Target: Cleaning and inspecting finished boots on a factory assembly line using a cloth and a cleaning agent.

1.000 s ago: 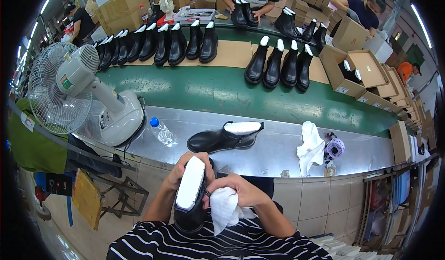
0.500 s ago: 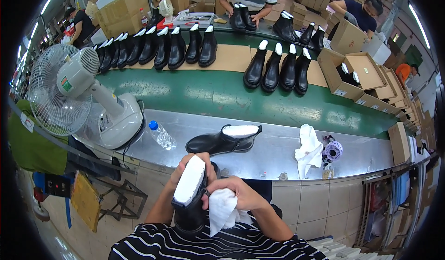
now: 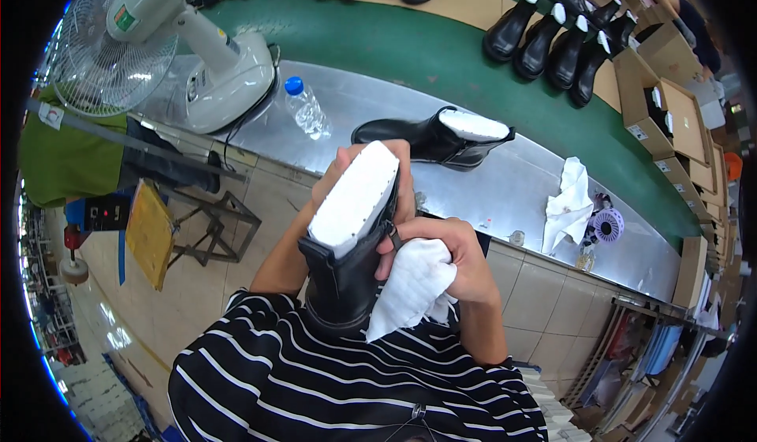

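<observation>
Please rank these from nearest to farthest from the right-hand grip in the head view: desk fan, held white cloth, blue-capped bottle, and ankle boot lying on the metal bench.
1. White cloth: in the right-hand grip.
2. Ankle boot: ahead, on the metal bench.
3. Blue-capped bottle: ahead, left.
4. Desk fan: farther left.

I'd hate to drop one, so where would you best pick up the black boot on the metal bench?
Probably by the shaft of that black boot, coming from the right, its heel side. The toe points left, and a white insert fills the shaft, likely keeping it firm to squeeze.
</observation>
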`<state>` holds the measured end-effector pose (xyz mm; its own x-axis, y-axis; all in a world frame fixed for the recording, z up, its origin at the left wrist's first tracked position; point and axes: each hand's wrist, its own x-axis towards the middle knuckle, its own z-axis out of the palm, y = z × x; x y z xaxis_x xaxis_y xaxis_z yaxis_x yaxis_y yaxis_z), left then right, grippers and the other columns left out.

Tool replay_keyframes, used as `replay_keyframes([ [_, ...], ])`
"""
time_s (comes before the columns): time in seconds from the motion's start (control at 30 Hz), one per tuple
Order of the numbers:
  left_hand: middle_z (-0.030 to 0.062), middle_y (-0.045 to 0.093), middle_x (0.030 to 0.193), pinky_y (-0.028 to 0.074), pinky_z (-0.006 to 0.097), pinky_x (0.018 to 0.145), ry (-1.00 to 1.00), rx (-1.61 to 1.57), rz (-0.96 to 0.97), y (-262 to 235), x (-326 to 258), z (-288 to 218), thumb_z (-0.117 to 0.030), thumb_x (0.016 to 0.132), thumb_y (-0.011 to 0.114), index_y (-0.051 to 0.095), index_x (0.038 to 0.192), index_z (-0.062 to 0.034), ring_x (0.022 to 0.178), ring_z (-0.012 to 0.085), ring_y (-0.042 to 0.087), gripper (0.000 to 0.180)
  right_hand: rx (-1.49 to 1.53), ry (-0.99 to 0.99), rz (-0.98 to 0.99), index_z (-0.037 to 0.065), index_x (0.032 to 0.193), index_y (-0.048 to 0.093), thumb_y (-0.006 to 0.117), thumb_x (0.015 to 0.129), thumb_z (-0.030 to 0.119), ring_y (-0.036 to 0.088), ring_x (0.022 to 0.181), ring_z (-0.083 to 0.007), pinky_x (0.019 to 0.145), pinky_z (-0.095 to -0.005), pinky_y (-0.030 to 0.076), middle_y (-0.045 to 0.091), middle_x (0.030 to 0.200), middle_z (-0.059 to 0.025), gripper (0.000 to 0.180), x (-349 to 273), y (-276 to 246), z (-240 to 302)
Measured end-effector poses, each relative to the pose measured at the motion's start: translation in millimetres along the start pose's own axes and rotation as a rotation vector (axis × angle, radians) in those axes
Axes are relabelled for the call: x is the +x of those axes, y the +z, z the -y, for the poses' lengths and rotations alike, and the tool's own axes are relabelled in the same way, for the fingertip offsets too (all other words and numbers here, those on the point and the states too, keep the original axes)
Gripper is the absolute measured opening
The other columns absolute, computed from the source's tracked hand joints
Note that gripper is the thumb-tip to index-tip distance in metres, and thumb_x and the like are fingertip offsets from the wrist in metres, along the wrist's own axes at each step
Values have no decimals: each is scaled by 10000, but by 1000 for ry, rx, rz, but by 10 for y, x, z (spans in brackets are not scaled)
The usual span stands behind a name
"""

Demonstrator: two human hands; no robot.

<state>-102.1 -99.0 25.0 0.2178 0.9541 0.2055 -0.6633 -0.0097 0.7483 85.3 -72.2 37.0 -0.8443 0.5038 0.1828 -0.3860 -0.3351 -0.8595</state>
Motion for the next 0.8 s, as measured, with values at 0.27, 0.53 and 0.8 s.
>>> replay_keyframes([
  [0.27, 157, 566, 659, 492, 330, 571, 76, -229, 30, 75, 13, 80, -787, 871, 332, 456, 902, 3, 606, 258, 586, 800, -74, 39, -41, -23, 1033, 685, 732, 757, 36, 718, 816, -191, 782, -279, 549, 733, 933, -133, 286, -110, -21, 44],
  [0.53, 187, 598, 662, 495, 311, 532, 53, -302, 119, 57, 82, 72, -804, 875, 246, 451, 930, -2, 569, 258, 596, 830, -101, 54, -36, -43, 1090, 626, 778, 742, 136, 679, 784, -161, 747, -262, 515, 698, 856, -114, 420, -131, -42, 62],
  [0.8, 63, 649, 937, 502, 263, 699, -254, -358, -147, -20, 72, 73, -631, 929, 497, 611, 1121, -49, 785, 142, 609, 623, 94, 118, -233, -69, 1291, 420, 773, 783, 297, 636, 884, -220, 887, -340, 463, 676, 849, -164, 718, -161, -121, 166],
])
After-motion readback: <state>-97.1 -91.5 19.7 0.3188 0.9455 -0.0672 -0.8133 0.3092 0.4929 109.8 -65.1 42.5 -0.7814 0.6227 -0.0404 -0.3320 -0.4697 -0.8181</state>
